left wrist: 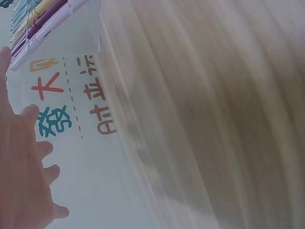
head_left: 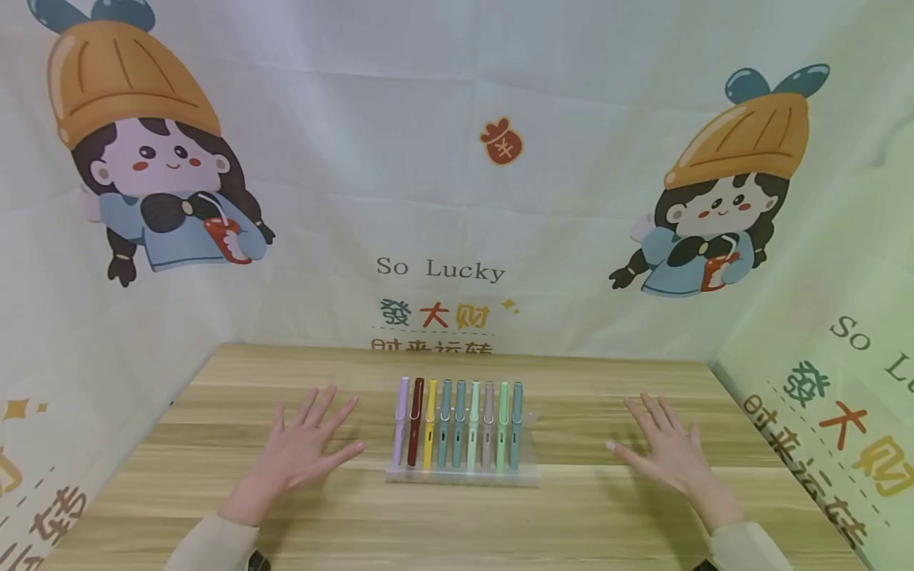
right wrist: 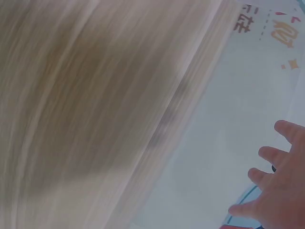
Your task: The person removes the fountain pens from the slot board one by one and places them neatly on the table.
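Your left hand (head_left: 296, 454) and right hand (head_left: 671, 452) are bare, no rings or gloves. Pale cream sleeves (head_left: 214, 543) of soft fabric cover both your forearms to the wrists.

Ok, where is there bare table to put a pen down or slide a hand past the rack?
Bare wood shows between the left hand and the pen rack, between the rack and the right hand, and along the near edge of the table in front of the rack. The strip behind the rack, up to the backdrop, is narrower. The pens sit packed side by side.
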`<state>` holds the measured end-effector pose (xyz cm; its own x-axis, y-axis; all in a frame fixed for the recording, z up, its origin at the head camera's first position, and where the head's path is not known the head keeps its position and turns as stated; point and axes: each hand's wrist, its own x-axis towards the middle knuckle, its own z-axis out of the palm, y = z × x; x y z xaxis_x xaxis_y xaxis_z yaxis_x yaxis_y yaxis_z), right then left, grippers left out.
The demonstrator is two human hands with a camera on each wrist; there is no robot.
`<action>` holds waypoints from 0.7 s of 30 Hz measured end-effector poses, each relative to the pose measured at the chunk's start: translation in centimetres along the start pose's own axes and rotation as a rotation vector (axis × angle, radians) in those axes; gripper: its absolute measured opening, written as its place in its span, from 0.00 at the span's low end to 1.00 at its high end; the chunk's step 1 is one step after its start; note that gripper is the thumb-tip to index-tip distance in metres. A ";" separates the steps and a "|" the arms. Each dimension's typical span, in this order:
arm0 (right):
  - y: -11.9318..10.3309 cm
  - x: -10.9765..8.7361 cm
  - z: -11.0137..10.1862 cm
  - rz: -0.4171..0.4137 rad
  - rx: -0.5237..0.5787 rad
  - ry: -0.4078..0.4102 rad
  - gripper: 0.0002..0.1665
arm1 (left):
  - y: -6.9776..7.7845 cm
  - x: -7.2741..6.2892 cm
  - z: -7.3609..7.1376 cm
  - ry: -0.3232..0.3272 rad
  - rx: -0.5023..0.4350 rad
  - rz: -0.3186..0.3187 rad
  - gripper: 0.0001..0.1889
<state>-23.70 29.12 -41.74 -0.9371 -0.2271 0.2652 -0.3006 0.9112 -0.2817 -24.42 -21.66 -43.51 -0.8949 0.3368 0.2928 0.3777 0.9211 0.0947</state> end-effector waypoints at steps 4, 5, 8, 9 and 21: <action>-0.2 0.2 0.2 -0.018 0.143 0.057 0.38 | 0.2 0.1 0.1 0.017 -0.076 0.020 0.37; -0.2 0.2 0.2 -0.020 0.194 0.070 0.36 | 0.2 0.1 0.1 0.024 -0.115 0.027 0.36; -0.5 0.4 0.4 -0.001 0.366 0.099 0.32 | 0.6 0.2 0.2 0.036 -0.292 0.063 0.35; -0.6 0.4 0.4 0.014 0.428 0.102 0.31 | 0.7 0.2 0.2 0.034 -0.368 0.073 0.35; 0.7 1.6 3.8 0.163 0.753 0.160 0.28 | 1.8 0.1 0.9 -0.136 -0.827 0.120 0.22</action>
<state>-26.12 28.05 -45.03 -0.9599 -0.0058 0.2804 -0.2546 0.4377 -0.8624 -24.02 -19.76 -44.16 -0.8384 0.4925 0.2334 0.4771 0.4562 0.7512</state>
